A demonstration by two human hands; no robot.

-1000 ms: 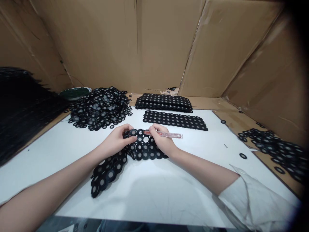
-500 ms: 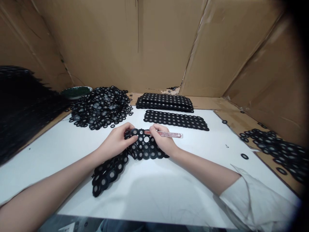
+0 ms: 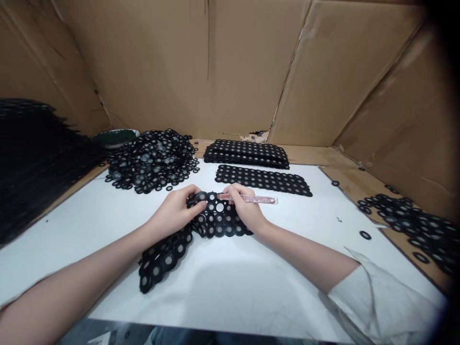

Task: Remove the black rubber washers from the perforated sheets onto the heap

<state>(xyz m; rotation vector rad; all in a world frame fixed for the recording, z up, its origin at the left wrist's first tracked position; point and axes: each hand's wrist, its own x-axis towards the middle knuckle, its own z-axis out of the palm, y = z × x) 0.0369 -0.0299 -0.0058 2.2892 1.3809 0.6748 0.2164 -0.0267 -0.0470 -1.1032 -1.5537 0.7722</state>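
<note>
"State of the hands?"
"My left hand (image 3: 175,209) pinches the black ring mat (image 3: 220,219); my right hand (image 3: 248,209) is closed round a slim reddish tool (image 3: 265,199)."
"Mat's position?"
"White tabletop (image 3: 258,287), between its near and far edges."

light soft, moderate | broad faint shadow on white tabletop (image 3: 89,215) | black stack (image 3: 28,167) loses detail | right corners dark, blurred

Ring heap (image 3: 153,163) piled at bench (image 3: 280,287) far-left corner, bowl (image 3: 137,133) set behind. Mat stack (image 3: 246,152) placed at far edge; single mat (image 3: 264,180) laid just in front. Loose rings (image 3: 406,224) scattered past right edge. Rear closed off by cardboard wall (image 3: 244,72).
</note>
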